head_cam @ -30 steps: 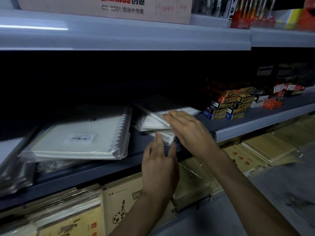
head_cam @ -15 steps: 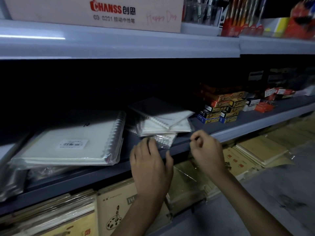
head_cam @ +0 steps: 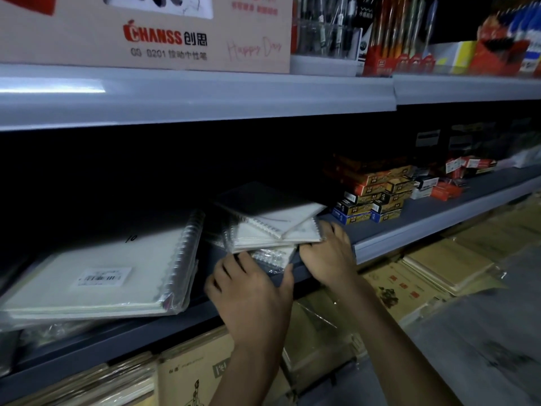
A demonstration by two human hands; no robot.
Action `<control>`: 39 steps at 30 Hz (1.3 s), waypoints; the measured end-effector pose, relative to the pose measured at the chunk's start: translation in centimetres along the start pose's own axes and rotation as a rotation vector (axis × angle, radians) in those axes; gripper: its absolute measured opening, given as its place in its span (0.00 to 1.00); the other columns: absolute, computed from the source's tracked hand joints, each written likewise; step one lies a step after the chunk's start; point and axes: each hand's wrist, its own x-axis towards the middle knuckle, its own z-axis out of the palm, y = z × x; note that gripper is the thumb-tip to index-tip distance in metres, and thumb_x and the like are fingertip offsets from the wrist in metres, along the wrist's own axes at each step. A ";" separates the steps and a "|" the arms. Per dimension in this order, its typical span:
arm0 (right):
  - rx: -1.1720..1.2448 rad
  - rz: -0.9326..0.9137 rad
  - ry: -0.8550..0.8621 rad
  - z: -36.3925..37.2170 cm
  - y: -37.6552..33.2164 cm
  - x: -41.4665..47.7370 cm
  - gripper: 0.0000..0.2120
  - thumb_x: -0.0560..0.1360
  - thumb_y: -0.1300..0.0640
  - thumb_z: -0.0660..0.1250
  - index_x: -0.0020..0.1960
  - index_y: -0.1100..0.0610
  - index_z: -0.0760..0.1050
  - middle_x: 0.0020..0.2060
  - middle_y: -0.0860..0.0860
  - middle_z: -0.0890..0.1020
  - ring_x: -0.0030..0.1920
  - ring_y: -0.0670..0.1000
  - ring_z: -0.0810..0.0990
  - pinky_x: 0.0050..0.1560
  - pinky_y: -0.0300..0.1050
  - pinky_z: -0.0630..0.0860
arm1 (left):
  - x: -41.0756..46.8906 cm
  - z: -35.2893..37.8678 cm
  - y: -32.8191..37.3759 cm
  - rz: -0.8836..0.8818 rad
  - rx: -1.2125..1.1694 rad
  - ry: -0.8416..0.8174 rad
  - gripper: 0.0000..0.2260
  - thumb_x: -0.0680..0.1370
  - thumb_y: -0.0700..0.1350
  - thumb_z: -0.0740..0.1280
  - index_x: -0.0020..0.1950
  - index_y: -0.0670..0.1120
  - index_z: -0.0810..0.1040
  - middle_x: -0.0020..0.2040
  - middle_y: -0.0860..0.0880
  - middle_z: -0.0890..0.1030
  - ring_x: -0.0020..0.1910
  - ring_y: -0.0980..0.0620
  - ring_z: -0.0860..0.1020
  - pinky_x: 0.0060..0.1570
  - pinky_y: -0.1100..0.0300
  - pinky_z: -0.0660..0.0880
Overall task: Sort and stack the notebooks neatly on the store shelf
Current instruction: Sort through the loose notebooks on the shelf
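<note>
A crooked pile of small spiral notebooks [head_cam: 269,221] in clear wrap lies on the grey middle shelf [head_cam: 424,227]. My left hand [head_cam: 251,291] presses against the front left of the pile, fingers on the lowest notebook. My right hand [head_cam: 328,253] grips the pile's right front corner, fingers curled against its edge. To the left lies a stack of large white spiral notebooks [head_cam: 102,273] with a barcode label, its front hanging over the shelf edge.
Small stacked boxes [head_cam: 371,194] sit right of the pile. A cardboard carton [head_cam: 152,33] and pen packs [head_cam: 395,36] stand on the upper shelf. Brown sketch pads [head_cam: 439,265] fill the lower shelf. Grey floor lies at the right.
My right hand left the top of the small pile, dropped to the shelf edge, then came back up to its right corner. My left hand stayed at the pile's front. The view shifted downward.
</note>
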 end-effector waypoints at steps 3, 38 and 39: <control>-0.101 -0.024 -0.059 0.1 1.2 1.6 0.24 0.78 0.42 0.60 0.72 0.48 0.70 0.73 0.52 0.70 0.72 0.58 0.62 0.70 0.55 0.61 | -0.1 -0.1 -0.2 0.021 0.015 0.011 0.30 0.75 0.67 0.66 0.52 0.38 0.79 0.49 0.39 0.78 0.53 0.37 0.76 0.55 0.40 0.69; -0.184 0.059 0.091 -2.5 3.7 -1.3 0.16 0.78 0.61 0.63 0.65 0.63 0.76 0.69 0.59 0.72 0.70 0.62 0.62 0.70 0.54 0.63 | 0.3 2.3 1.9 0.288 -0.047 -0.071 0.32 0.85 0.61 0.52 0.75 0.36 0.72 0.70 0.38 0.77 0.72 0.39 0.74 0.69 0.39 0.68; -0.149 0.075 0.102 -2.6 3.6 -2.0 0.15 0.78 0.62 0.63 0.64 0.64 0.76 0.70 0.60 0.71 0.70 0.62 0.63 0.69 0.54 0.63 | 0.1 2.3 1.6 0.298 -0.077 -0.057 0.31 0.85 0.60 0.53 0.76 0.36 0.72 0.71 0.38 0.77 0.72 0.39 0.74 0.71 0.40 0.68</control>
